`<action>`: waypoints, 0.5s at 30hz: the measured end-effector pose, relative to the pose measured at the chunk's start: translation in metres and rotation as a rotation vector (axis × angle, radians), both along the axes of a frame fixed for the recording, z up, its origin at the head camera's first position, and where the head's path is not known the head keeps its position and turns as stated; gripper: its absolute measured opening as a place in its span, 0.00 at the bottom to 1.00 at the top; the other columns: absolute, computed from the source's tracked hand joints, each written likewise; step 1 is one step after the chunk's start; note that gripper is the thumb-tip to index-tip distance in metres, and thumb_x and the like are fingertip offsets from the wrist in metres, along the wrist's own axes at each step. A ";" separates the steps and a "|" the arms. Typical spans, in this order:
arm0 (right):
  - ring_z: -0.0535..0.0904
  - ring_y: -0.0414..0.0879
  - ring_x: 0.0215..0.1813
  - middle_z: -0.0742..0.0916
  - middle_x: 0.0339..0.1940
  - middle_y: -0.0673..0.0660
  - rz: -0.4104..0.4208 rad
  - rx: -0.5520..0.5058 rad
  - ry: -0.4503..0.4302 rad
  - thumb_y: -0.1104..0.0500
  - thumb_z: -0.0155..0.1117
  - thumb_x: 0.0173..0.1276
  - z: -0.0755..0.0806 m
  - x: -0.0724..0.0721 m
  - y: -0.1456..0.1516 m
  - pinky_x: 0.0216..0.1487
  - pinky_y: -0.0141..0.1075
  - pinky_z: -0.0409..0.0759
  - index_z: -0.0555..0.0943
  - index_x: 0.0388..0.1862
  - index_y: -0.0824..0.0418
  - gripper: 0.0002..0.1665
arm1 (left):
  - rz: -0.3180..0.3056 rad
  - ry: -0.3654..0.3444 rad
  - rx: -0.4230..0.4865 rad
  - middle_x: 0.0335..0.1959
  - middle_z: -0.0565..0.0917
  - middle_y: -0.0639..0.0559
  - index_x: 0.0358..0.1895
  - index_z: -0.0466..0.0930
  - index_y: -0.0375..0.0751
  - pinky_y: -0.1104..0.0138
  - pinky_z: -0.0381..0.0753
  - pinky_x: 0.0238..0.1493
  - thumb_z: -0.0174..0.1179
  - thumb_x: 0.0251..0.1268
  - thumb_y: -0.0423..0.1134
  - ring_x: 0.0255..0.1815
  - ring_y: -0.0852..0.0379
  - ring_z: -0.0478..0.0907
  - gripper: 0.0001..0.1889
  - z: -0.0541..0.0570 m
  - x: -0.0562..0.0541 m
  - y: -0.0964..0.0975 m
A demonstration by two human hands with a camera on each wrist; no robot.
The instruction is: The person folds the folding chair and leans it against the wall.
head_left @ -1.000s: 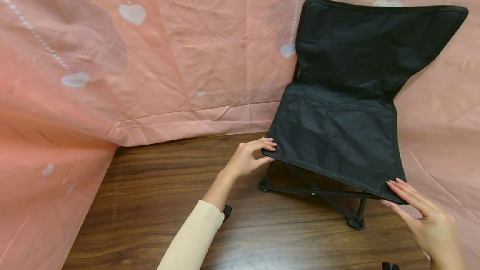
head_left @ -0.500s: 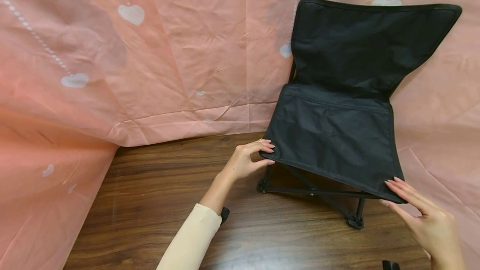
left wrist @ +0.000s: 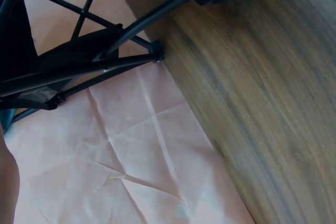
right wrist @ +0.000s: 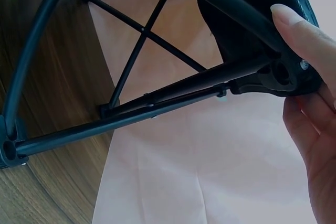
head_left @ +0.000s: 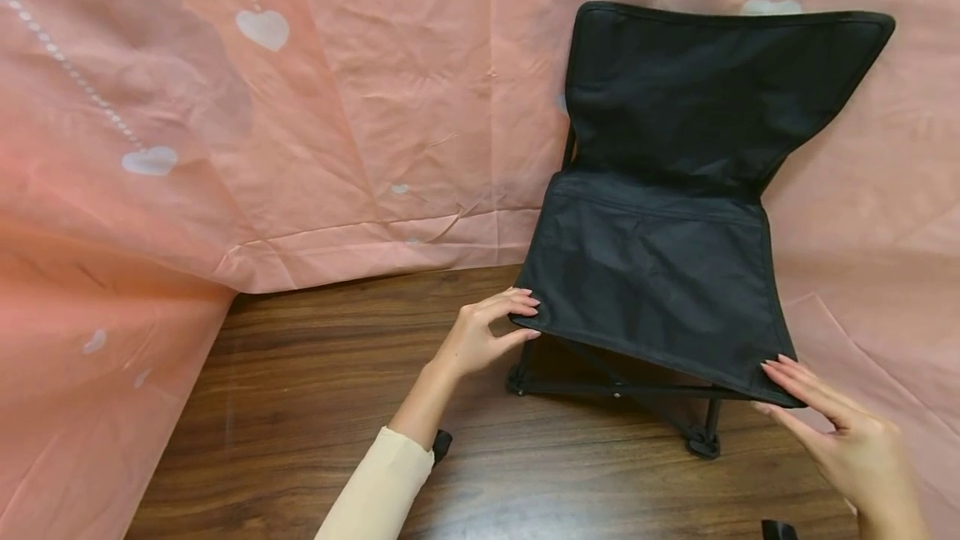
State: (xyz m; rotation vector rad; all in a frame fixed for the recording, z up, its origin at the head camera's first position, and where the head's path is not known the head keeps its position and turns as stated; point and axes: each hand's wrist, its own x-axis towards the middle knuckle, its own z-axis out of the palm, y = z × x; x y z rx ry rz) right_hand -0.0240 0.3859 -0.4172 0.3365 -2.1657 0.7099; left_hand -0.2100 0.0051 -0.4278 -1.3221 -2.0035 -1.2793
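Note:
A black folding chair (head_left: 652, 265) with a fabric seat and backrest stands unfolded on the right side of the head view. My left hand (head_left: 483, 332) pinches the seat's front left corner, fingers on top and thumb beneath. At the front right corner, my right hand (head_left: 840, 427) grips the fabric the same way. The right wrist view shows the right thumb (right wrist: 296, 30) against the underside, beside a plastic joint (right wrist: 283, 72) of the frame. Crossed black tubes (left wrist: 84, 11) under the seat appear in the left wrist view, where only a sliver of the left hand shows.
Pink fabric (head_left: 375, 107) printed with white hearts hangs behind the chair and along the left. Its lower edge meets a brown wood-grain floor (head_left: 300, 390). The chair's feet (head_left: 703, 442) stand on that floor. A small black object (head_left: 778, 530) shows at the bottom edge.
The chair has shifted a little to the left, and both hands have moved with it while keeping their hold on the seat corners. The left hand also sits slightly lower.

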 end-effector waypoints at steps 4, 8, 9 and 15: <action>0.75 0.27 0.64 0.85 0.56 0.46 0.025 -0.012 -0.004 0.36 0.63 0.58 -0.001 -0.001 -0.002 0.60 0.11 0.67 0.86 0.48 0.67 0.36 | 0.003 0.006 0.019 0.47 0.88 0.48 0.43 0.86 0.40 0.65 0.74 0.68 0.72 0.53 0.35 0.58 0.51 0.81 0.13 -0.004 0.005 -0.005; 0.76 0.29 0.63 0.86 0.55 0.48 0.056 -0.031 0.003 0.39 0.66 0.57 -0.001 -0.003 -0.003 0.61 0.12 0.68 0.86 0.47 0.68 0.34 | 0.021 0.020 0.023 0.46 0.88 0.48 0.43 0.86 0.40 0.63 0.74 0.67 0.72 0.53 0.35 0.57 0.50 0.81 0.13 -0.006 0.010 -0.010; 0.76 0.29 0.63 0.86 0.55 0.49 0.069 -0.039 0.006 0.41 0.68 0.57 -0.001 -0.003 -0.003 0.61 0.13 0.69 0.86 0.47 0.68 0.33 | 0.027 0.024 0.024 0.46 0.88 0.48 0.43 0.86 0.41 0.63 0.75 0.67 0.72 0.53 0.35 0.57 0.51 0.82 0.13 -0.006 0.011 -0.011; 0.77 0.31 0.62 0.87 0.54 0.54 0.129 -0.067 0.002 0.47 0.72 0.55 -0.001 -0.008 -0.005 0.61 0.15 0.70 0.86 0.46 0.70 0.30 | 0.046 0.036 0.030 0.46 0.88 0.49 0.43 0.86 0.41 0.62 0.75 0.67 0.72 0.52 0.35 0.57 0.51 0.82 0.13 -0.008 0.017 -0.019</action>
